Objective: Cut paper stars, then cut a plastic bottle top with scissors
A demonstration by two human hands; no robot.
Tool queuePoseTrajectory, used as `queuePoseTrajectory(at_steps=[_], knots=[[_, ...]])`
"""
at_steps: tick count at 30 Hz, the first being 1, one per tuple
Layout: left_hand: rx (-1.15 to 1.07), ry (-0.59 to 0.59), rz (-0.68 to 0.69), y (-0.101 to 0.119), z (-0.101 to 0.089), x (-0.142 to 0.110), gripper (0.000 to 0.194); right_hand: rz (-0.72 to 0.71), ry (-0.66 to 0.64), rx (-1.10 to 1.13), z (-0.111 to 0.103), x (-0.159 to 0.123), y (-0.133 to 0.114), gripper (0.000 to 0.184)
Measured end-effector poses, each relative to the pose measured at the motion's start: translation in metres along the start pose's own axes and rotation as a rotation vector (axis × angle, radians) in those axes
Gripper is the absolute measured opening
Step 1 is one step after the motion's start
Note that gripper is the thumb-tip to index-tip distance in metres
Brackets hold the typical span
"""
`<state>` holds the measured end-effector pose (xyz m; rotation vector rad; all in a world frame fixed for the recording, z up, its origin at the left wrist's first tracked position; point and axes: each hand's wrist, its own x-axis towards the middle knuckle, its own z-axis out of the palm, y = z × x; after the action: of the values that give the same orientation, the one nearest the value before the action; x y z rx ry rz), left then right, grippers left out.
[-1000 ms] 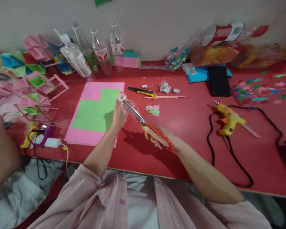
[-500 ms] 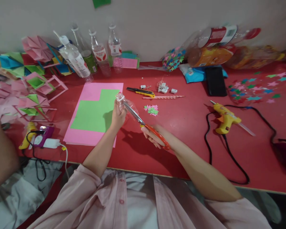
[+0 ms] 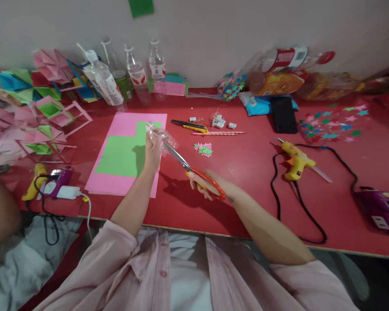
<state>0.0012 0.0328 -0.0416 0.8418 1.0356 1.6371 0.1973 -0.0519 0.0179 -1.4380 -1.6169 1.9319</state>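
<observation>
My left hand (image 3: 153, 151) is closed around a clear plastic bottle piece (image 3: 168, 140), its neck pointing up and left. In my right hand (image 3: 202, 183) is a pair of scissors (image 3: 210, 181) with red-orange handles. The blades reach up and left to the plastic; whether they are cutting into it I cannot tell. Under and behind my left hand lie a green sheet (image 3: 119, 155) and, below that, pink sheets (image 3: 123, 125). Beyond the scissors sits a small heap of pink and green paper stars (image 3: 203, 149).
A box cutter (image 3: 189, 125), striped sticks (image 3: 218, 133) and small white pieces (image 3: 218, 121) lie farther back. Right are a yellow glue gun (image 3: 296, 160) with its cord, a phone (image 3: 283, 114) and bottles (image 3: 275, 82). Paper lanterns (image 3: 52, 108) and another person's arm (image 3: 1, 207) are left.
My left hand has shifted slightly left and turned the bottle piece, so its neck now points more to the left. The scissors have followed a little way left.
</observation>
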Motion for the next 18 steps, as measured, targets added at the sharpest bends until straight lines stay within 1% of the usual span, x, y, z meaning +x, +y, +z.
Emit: queuePoseTrajectory(at_steps=[2,3,5,7,9,10,13,18], knots=[[-0.09,0.021,-0.089,0.004,0.0,-0.001,0.026,-0.057,0.043,0.007,0.0,-0.002,-0.004,0.047],[-0.134,-0.002,-0.135,0.006,0.001,-0.003,0.028,-0.105,0.085,0.019,-0.001,-0.002,-0.005,0.046],[-0.202,-0.089,-0.222,0.009,0.005,-0.009,0.032,-0.209,0.214,0.055,-0.002,0.0,-0.008,0.043],[-0.239,-0.174,-0.284,0.011,0.009,-0.016,0.035,-0.28,0.386,0.083,-0.002,0.003,-0.007,0.041],[-0.256,-0.224,-0.333,0.013,0.013,-0.022,0.034,-0.289,0.553,0.075,-0.003,0.008,-0.003,0.041],[-0.261,-0.239,-0.349,0.013,0.015,-0.023,0.032,-0.284,0.6,0.056,-0.003,0.011,-0.001,0.042],[-0.255,-0.275,-0.381,0.014,0.019,-0.025,0.031,-0.253,0.674,0.059,-0.004,0.019,0.007,0.045],[-0.222,-0.278,-0.392,0.012,0.023,-0.026,0.027,-0.225,0.66,-0.001,-0.005,0.031,0.015,0.047]])
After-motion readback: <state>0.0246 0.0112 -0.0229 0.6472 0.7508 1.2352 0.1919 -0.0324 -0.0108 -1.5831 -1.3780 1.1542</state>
